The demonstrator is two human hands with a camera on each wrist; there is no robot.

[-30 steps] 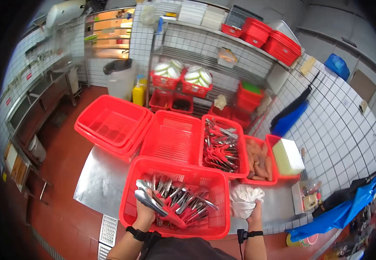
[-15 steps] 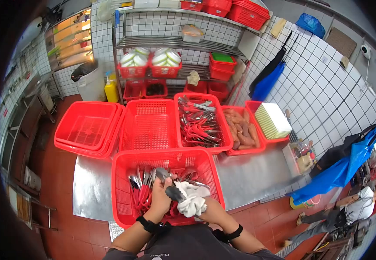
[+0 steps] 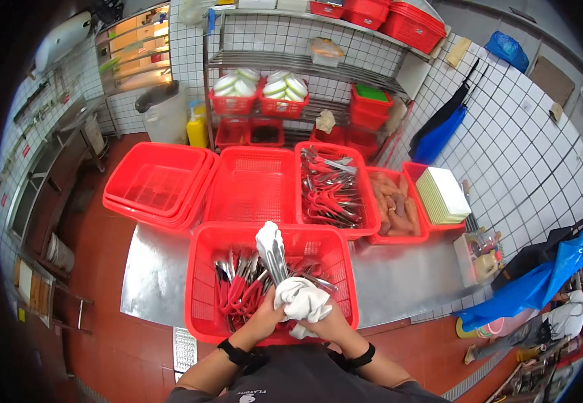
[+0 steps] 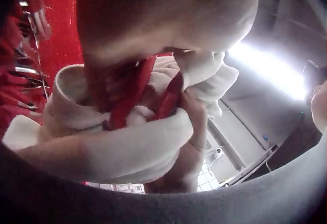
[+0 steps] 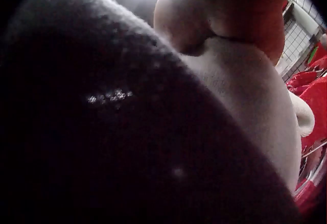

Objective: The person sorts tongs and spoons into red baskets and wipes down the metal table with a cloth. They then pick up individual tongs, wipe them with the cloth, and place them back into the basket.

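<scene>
In the head view, a pair of metal tongs (image 3: 273, 255) points up and away over the front red basket (image 3: 201, 295). My left hand (image 3: 264, 321) grips them low down, where a white cloth (image 3: 303, 300) is bunched around them. With my right hand (image 3: 331, 328) I hold the cloth from the other side, both hands close together. Red handles (image 4: 134, 92) show between folds of cloth in the left wrist view. More red-handled tongs (image 3: 241, 285) lie heaped in the basket below. Cloth and dark clothing fill most of the right wrist view.
Behind stand a red basket (image 3: 254, 176), a basket full of tongs (image 3: 331, 188), a basket of sweet potatoes (image 3: 395, 205) and stacked pale trays (image 3: 442, 195). Nested red tubs (image 3: 154, 178) sit at left on the steel table (image 3: 150, 269). A person (image 3: 566, 319) is far right.
My right hand brought the cloth from the right of the basket over to my left hand. The tongs in my left hand have swung upright, and the cloth now wraps their handle end.
</scene>
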